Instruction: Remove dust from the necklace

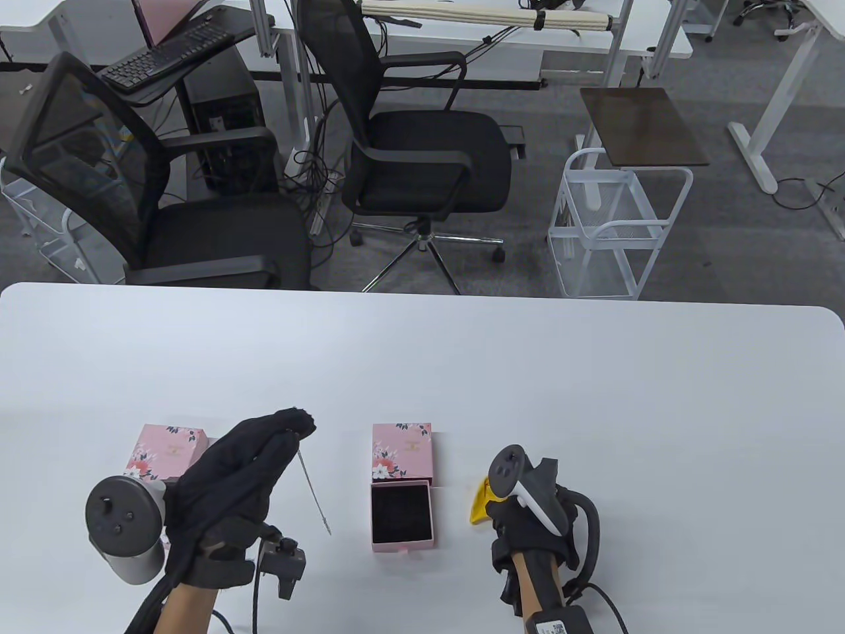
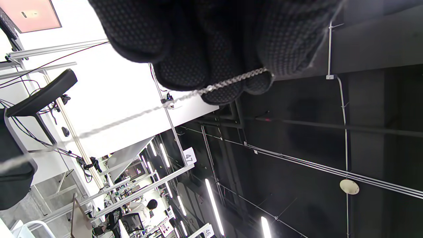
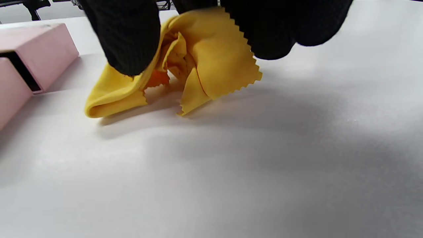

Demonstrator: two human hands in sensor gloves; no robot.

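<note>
My left hand (image 1: 264, 449) is raised above the table and pinches one end of a thin silver chain necklace (image 1: 311, 485), which hangs down to the table. In the left wrist view the necklace (image 2: 211, 87) runs out from between my gloved fingertips (image 2: 228, 59). My right hand (image 1: 528, 522) grips a crumpled yellow cloth (image 1: 480, 502) that rests on the table, right of an open pink floral jewellery box (image 1: 401, 515) with a black lining. In the right wrist view my fingers (image 3: 129, 36) hold the cloth (image 3: 198, 59) from above.
A second pink floral box (image 1: 168, 452) lies shut at the left, partly behind my left hand. The open box's sleeve (image 1: 401, 450) sits just behind its drawer. The white table (image 1: 528, 370) stretches behind. Office chairs (image 1: 409, 152) and a white cart (image 1: 614, 224) stand beyond its far edge.
</note>
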